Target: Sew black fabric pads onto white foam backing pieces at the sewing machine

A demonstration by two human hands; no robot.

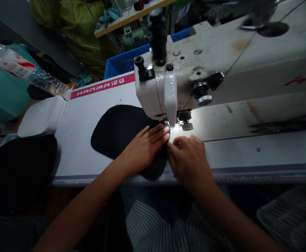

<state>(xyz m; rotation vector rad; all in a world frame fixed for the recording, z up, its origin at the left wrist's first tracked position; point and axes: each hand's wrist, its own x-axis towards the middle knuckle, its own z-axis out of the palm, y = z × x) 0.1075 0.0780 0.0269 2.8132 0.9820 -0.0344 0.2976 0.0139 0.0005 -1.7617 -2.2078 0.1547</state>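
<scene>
A black, rounded fabric piece (118,129) lies on the sewing machine table, partly beneath the head of a white sewing machine (153,94). My left hand (149,145) rests flat on it, fingers stretched toward the lit needle area. At the piece's right edge, close to the presser foot, my right hand (188,154) is closed with curled fingers, its thumb and forefinger pinching the edge. The needle tip is hidden by the machine head and my left fingertips. Part of the black piece hangs toward the table's front edge between my hands.
White padded pieces (41,117) and a large black piece (21,164) sit at the table's left end, near a clear plastic bag (24,66). Dark thread snips (278,126) lie on the machine bed at right. Behind stands a blue crate (123,63).
</scene>
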